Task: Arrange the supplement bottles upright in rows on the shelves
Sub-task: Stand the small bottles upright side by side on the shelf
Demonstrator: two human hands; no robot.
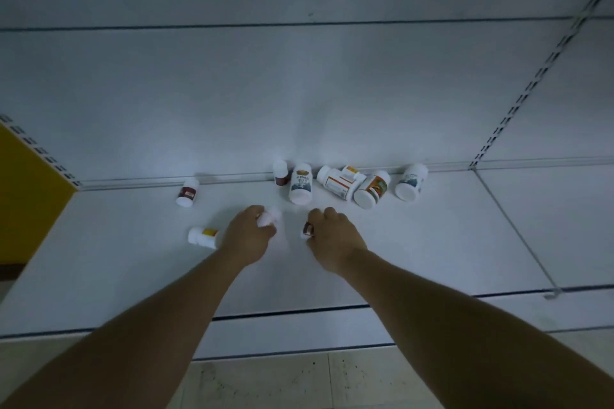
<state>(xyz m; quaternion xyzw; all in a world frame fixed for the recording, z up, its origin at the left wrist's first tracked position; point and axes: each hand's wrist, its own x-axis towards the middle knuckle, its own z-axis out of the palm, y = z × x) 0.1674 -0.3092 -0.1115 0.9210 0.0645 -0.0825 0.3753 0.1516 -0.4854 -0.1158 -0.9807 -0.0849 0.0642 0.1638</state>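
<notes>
Two bare hands work low over a white shelf (432,242), each closed around a small supplement bottle. The left hand (247,232) curls its fingers round a white bottle (269,217); the right hand (332,236) grips a red-labelled bottle (307,230), most of it hidden in the fist. Both hands sit close together near the shelf's middle, the held bottles just above or on the surface; which one cannot be told.

Loose bottles are scattered around them. At 9 o'clock from the left hand, a yellow-labelled bottle (202,236) lies on its side, just beside the wrist. At 10 o'clock, well apart, is a dark-red bottle (187,192). From 12 to 2 o'clock of the hands, a cluster crowds the back wall: a small maroon bottle (280,173), a grey-labelled bottle (300,184), an orange-striped bottle (335,181) lying slantwise, a green-and-orange bottle (370,189) touching it, and a blue-grey bottle (410,183) at the far end. A yellow panel (26,192) bounds the shelf at 9 o'clock.
</notes>
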